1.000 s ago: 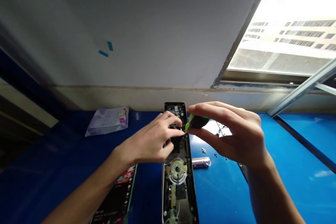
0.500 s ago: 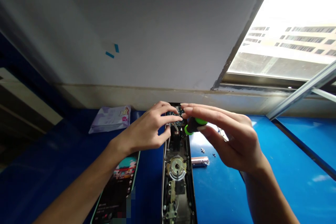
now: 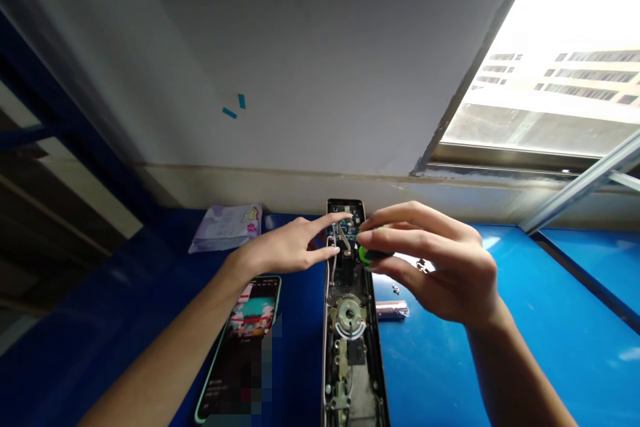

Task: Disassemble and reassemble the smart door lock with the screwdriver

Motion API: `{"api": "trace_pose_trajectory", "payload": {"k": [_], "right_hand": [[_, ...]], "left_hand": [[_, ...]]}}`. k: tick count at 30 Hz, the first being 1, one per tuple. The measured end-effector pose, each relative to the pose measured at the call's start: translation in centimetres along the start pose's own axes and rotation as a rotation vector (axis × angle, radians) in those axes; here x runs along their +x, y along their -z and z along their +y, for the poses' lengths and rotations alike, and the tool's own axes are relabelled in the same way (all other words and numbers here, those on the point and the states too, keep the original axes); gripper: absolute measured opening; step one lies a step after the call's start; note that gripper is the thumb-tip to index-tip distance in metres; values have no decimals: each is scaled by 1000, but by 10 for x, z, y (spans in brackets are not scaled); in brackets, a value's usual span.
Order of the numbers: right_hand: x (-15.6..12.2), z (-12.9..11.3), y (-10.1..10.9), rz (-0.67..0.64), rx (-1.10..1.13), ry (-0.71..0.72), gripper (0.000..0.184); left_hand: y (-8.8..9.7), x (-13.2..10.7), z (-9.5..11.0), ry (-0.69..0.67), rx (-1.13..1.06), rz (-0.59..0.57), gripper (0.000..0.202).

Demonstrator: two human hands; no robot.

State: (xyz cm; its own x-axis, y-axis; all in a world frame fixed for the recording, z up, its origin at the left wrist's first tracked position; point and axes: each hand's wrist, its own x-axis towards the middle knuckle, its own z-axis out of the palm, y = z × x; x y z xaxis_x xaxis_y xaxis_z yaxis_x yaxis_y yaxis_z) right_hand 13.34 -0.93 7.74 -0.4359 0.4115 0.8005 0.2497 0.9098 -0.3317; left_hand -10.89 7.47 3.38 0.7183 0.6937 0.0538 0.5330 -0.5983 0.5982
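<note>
Before me lies a long, narrow opened housing (image 3: 358, 373), which looks like an electronic door lock, with a round metal part in its middle. A dark circuit board (image 3: 341, 229) with thin wires sits at its far end. My left hand (image 3: 287, 247) reaches in from the left, index finger stretched over the board and thumb apart at the housing's edge; it grips nothing. In the fingers of my right hand (image 3: 440, 257) is a green and black screwdriver (image 3: 367, 254), held at the board's right side. Its tip is hidden.
A phone (image 3: 245, 347) with a lit screen lies to the left. Behind it is a pale purple packet (image 3: 227, 227) near the wall. Right of the housing are small screws (image 3: 396, 289) and a shiny wrapped pinkish piece (image 3: 393, 310). A metal frame bar (image 3: 575, 187) slants by the window.
My view has shifted, so everything sits further right. My left index finger now stretches straighter over the board, showing more of it. The screwdriver in my right hand has tilted lower.
</note>
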Motion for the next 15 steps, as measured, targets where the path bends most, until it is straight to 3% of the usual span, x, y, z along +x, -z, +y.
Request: {"api": "trace_pose_trajectory", "payload": {"k": [4,8,12,15], "right_hand": [[0,5,-3,37,-35,-25,34],[0,5,1,-44,16,-96,52],[0,9,1,59,21,-23,49],[0,10,1,117,8,-48,44]], "left_hand": [[-8,5,-11,-15,-152,-50,73],[-14,9,-21,-47,-233,-46,65],[-13,9,-18,-27,-284,-78,70],[-11,7,-14,-25,-298,-83,71]]}}
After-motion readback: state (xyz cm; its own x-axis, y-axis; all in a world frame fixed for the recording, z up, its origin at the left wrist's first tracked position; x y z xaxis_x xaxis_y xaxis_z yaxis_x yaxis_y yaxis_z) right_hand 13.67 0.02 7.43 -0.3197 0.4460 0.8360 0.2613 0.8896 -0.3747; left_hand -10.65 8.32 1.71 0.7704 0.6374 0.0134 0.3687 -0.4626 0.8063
